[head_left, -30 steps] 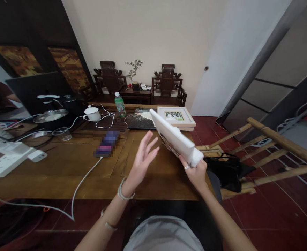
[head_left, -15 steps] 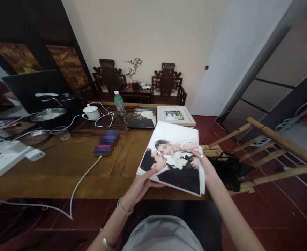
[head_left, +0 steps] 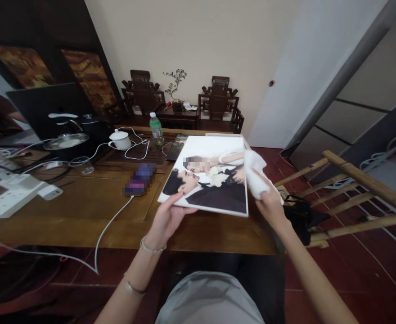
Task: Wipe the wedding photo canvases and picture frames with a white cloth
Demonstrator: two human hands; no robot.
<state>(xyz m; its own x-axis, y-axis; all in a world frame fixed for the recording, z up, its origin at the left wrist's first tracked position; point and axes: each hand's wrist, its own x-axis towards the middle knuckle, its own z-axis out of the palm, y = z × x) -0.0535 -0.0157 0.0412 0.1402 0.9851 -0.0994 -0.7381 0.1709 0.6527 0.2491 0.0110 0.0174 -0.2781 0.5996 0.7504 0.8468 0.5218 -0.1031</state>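
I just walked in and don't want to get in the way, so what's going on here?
A person at a wooden table is handling a photo panel. The left hand grips its lower left corner, picture side up. The right hand holds some soft, bunched white material beside the panel's right edge. A dark picture and a pale frame lie farther back, partly hidden behind the panel.
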